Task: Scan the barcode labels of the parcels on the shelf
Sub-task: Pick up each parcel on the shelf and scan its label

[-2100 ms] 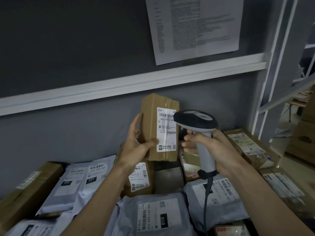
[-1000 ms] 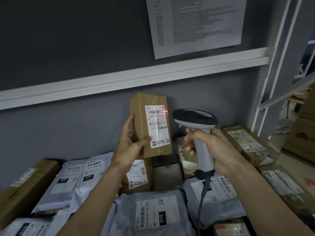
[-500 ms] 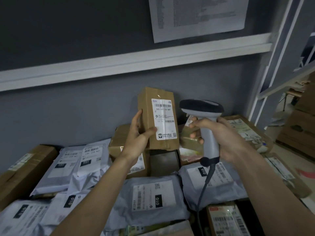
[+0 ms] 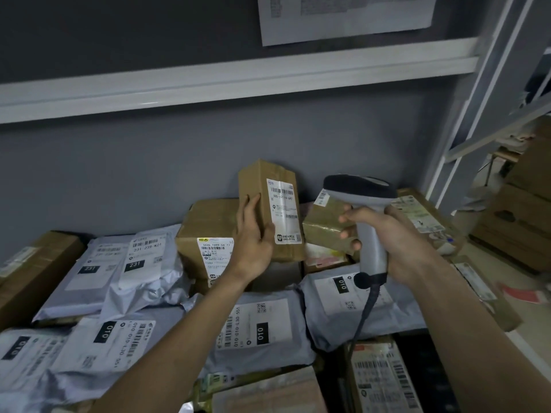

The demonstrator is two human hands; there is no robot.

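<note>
My left hand (image 4: 254,239) grips a small brown cardboard parcel (image 4: 269,204) by its left edge, thumb across the front. The parcel stands upright at the back of the shelf, its white barcode label (image 4: 284,211) facing me. My right hand (image 4: 387,236) holds a grey and black handheld barcode scanner (image 4: 362,201) by the handle, just right of the parcel, its head level with the label. The scanner's cable (image 4: 362,317) hangs down. No red scan line shows on the label.
Grey poly mailers (image 4: 259,332) with 010 and 231 labels and brown boxes (image 4: 208,234) crowd the shelf. A white shelf rail (image 4: 238,81) runs above, with a printed sheet (image 4: 346,16) on the grey wall. White uprights (image 4: 477,99) and stacked cartons (image 4: 518,222) stand at the right.
The red scan line seen a second ago is gone. My left hand has lowered the parcel toward the pile, and my view has tilted down over the shelf.
</note>
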